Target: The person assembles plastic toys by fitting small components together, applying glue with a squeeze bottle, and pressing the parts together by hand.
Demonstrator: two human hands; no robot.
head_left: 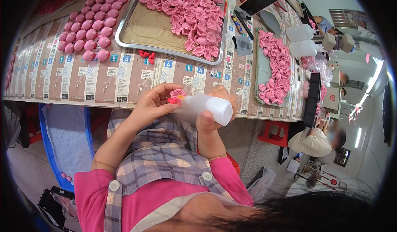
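Note:
Between the fingertips of my left hand (156, 101) is a small pink and red plastic piece (178, 94), its hollow side showing. My right hand (215, 112) is wrapped round a white squeeze bottle (217, 109), tilted so that its narrow tip meets the pink piece. Both hands are over the near edge of the table. Beyond them, a metal tray (124, 29) bears a heap of hollow pink pieces (194, 14). Rows of round pink pieces with red parts (92, 27) stand at the far left. A few small red pieces (147, 57) lie by the tray's near edge.
Right of the metal tray is a second tray (258, 66) of pink pieces. Near it lie a phone (259, 1), a dark cloth (243, 45) and two white bottles (303, 48). Below the table are a blue bin (51, 149) and a red stool (275, 133). Other people sit further right.

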